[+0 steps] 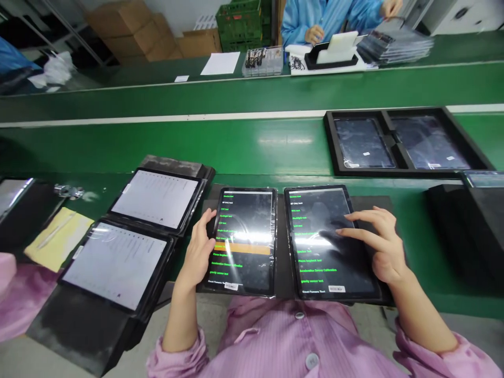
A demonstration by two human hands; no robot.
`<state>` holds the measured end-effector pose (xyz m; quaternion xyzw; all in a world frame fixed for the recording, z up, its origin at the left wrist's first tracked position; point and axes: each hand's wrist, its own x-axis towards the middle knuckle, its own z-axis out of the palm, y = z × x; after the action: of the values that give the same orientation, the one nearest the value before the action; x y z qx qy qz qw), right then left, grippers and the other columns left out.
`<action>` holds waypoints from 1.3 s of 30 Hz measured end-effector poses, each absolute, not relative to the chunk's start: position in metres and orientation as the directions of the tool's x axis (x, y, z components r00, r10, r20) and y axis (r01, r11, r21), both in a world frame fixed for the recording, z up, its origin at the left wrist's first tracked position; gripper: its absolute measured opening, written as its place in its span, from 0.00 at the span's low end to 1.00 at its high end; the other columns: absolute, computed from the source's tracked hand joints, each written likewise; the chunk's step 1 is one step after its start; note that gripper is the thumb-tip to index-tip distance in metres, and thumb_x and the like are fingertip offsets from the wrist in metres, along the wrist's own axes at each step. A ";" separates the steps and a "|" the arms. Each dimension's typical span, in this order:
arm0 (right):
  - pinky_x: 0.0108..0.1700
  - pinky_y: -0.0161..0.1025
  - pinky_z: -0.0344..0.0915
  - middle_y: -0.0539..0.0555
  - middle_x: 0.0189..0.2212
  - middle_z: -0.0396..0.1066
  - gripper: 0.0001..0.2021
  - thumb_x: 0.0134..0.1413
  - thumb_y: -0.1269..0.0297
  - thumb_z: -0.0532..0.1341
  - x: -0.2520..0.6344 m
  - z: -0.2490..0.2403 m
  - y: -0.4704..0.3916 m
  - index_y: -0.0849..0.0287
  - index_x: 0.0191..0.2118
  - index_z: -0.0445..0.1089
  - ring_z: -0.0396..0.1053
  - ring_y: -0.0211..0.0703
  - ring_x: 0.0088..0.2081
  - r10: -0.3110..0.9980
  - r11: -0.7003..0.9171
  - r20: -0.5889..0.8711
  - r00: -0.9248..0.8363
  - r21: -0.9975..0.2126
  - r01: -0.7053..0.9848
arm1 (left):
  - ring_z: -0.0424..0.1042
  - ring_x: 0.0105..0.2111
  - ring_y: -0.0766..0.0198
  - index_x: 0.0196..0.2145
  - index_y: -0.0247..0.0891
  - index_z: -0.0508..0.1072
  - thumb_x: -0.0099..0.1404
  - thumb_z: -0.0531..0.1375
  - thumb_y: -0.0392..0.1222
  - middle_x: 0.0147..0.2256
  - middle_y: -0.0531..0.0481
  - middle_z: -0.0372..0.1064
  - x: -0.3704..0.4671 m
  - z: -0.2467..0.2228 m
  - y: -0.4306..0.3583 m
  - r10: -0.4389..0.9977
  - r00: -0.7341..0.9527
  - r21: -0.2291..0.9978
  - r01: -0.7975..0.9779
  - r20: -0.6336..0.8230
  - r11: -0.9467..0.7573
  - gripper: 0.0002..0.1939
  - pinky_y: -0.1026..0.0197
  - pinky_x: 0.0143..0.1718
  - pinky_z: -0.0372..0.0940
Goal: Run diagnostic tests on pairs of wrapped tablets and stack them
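Two dark tablets showing lists of green text lie side by side on a black pad in front of me. On the left tablet [246,268] one line is highlighted orange; my left hand [199,249] rests at its left edge, thumb and fingers apart, holding nothing. Over the right tablet [323,262] is my right hand [376,239], its fingers stretched out above the screen and nothing held in it. Whether a fingertip touches the glass I cannot tell.
Two white-screen tablets [155,199] [114,262] lie on black foam at left, beside a yellow cloth [59,237] with a pen. A black tray [329,144] holding two tablets stands at back right. Black foam [464,236] sits right. Across the belt is a person in blue [331,18].
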<state>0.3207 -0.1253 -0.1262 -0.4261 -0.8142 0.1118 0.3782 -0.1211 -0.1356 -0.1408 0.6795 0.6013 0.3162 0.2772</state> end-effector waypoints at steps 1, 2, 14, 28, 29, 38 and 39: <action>0.65 0.70 0.51 0.60 0.54 0.70 0.37 0.72 0.39 0.36 0.320 -0.126 -0.125 0.47 0.51 0.81 0.67 0.62 0.54 0.786 0.607 0.496 -0.368 -0.508 0.612 | 0.54 0.71 0.45 0.75 0.41 0.49 0.77 0.46 0.59 0.69 0.37 0.58 -0.121 -0.141 -0.136 0.992 0.067 0.763 0.635 0.106 -0.125 0.35 0.39 0.71 0.51; 0.66 0.70 0.49 0.60 0.56 0.68 0.38 0.72 0.39 0.35 0.320 -0.126 -0.124 0.47 0.53 0.80 0.66 0.63 0.56 0.796 0.598 0.463 -0.389 -0.512 0.616 | 0.55 0.71 0.45 0.74 0.41 0.51 0.77 0.46 0.60 0.69 0.37 0.59 -0.122 -0.142 -0.136 0.992 0.060 0.765 0.632 0.113 -0.125 0.35 0.40 0.71 0.51; 0.65 0.78 0.39 0.57 0.64 0.60 0.35 0.70 0.37 0.37 0.312 -0.121 -0.121 0.38 0.54 0.80 0.56 0.67 0.61 0.782 0.615 0.372 -0.499 -0.339 0.712 | 0.70 0.60 0.47 0.59 0.43 0.75 0.76 0.42 0.68 0.58 0.42 0.74 -0.116 -0.132 -0.140 0.924 0.039 0.706 0.633 0.379 -0.316 0.36 0.43 0.69 0.55; 0.66 0.68 0.48 0.60 0.56 0.67 0.36 0.72 0.39 0.34 0.338 -0.125 -0.115 0.47 0.61 0.74 0.65 0.64 0.57 0.814 0.537 0.509 -0.280 -0.476 0.696 | 0.72 0.59 0.44 0.63 0.49 0.74 0.78 0.46 0.56 0.57 0.48 0.77 -0.125 -0.102 -0.146 0.911 0.193 0.565 0.732 0.365 -0.381 0.27 0.34 0.73 0.41; 0.66 0.65 0.51 0.60 0.57 0.67 0.36 0.73 0.40 0.35 0.342 -0.125 -0.107 0.48 0.61 0.74 0.65 0.63 0.58 0.828 0.540 0.461 -0.320 -0.500 0.677 | 0.72 0.60 0.44 0.63 0.47 0.73 0.78 0.46 0.55 0.59 0.47 0.75 -0.122 -0.094 -0.139 0.926 0.206 0.597 0.715 0.318 -0.364 0.26 0.36 0.71 0.48; 0.61 0.65 0.58 0.62 0.57 0.66 0.42 0.70 0.35 0.33 0.324 -0.140 -0.005 0.46 0.55 0.80 0.63 0.62 0.58 0.844 0.528 0.387 -0.371 -0.481 0.700 | 0.47 0.75 0.47 0.74 0.42 0.50 0.77 0.52 0.53 0.77 0.39 0.39 -0.031 -0.080 -0.032 0.779 0.627 0.432 0.707 -0.016 -0.560 0.34 0.37 0.74 0.45; 0.62 0.65 0.57 0.62 0.57 0.66 0.41 0.70 0.35 0.33 0.323 -0.143 -0.005 0.46 0.55 0.81 0.62 0.62 0.58 0.845 0.526 0.388 -0.368 -0.479 0.703 | 0.46 0.75 0.47 0.75 0.42 0.47 0.78 0.51 0.53 0.76 0.38 0.41 -0.027 -0.082 -0.029 0.759 0.651 0.394 0.705 -0.028 -0.590 0.34 0.34 0.74 0.43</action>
<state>0.3227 -0.0048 -0.1431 -0.4726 -0.8188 0.1165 0.3045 -0.0265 -0.0291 -0.0816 0.8888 0.4116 0.0715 0.1883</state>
